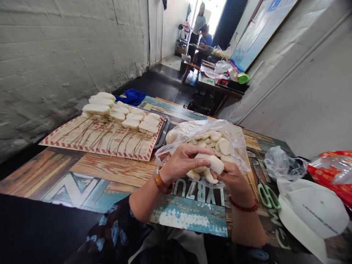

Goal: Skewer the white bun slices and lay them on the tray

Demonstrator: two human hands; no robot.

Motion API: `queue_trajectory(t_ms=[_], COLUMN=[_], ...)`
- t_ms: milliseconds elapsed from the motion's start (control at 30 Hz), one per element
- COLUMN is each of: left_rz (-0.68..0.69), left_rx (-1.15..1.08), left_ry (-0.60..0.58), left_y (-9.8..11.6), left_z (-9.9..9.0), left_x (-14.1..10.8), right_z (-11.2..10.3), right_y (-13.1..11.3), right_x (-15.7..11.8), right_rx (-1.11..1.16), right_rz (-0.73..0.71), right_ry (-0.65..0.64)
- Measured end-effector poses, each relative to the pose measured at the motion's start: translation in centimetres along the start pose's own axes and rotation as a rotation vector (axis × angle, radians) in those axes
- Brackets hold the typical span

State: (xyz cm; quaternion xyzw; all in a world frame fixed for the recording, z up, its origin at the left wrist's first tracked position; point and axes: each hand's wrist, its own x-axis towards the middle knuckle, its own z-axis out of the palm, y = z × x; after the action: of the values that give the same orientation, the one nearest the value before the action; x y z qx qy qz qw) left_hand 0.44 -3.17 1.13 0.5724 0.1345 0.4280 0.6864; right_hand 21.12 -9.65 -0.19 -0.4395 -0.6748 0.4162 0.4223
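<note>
White and thick, the slice [211, 161] is pointing rightward above the plastic bag [236, 141], long axis slanting crosswise; left hand [183, 161] is pinching it, right hand [233, 177] is curling beside its end, grip unclear.

Two hands [183, 159] on one white piece [210, 161], one clear bag [238, 145] just beyond, one tray [165, 128] leftward, one pair of scissors [262, 187] and one cap [310, 205] rightward, two people [206, 37] far ahead!

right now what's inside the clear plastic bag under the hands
The clear plastic bag holds heaped pale pieces. The left hand, right hand and the held piece hide part of the heap; whatever lies beneath its top layer can't be seen.
</note>
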Motion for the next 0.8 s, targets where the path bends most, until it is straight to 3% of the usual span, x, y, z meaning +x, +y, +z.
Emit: queue_trajectory(t_ms=[300, 700, 800], left_rz=[-0.012, -0.066, -0.072], left_rx=[0.012, 0.015, -0.011], left_ry=[0.041, 0.031, 0.075], left_y=[-0.2, 0.1, -0.4], left_z=[0.1, 0.5, 0.4], left_x=[0.0, 0.0, 0.1], right_z=[0.5, 1.6, 1.9], right_y=[1.2, 0.9, 0.8], right_x=[-0.3, -0.3, -0.1], right_rx=[0.077, 0.228, 0.225], right_rz=[0.018, 0.166, 0.238], right_ry=[0.057, 0.142, 0.157])
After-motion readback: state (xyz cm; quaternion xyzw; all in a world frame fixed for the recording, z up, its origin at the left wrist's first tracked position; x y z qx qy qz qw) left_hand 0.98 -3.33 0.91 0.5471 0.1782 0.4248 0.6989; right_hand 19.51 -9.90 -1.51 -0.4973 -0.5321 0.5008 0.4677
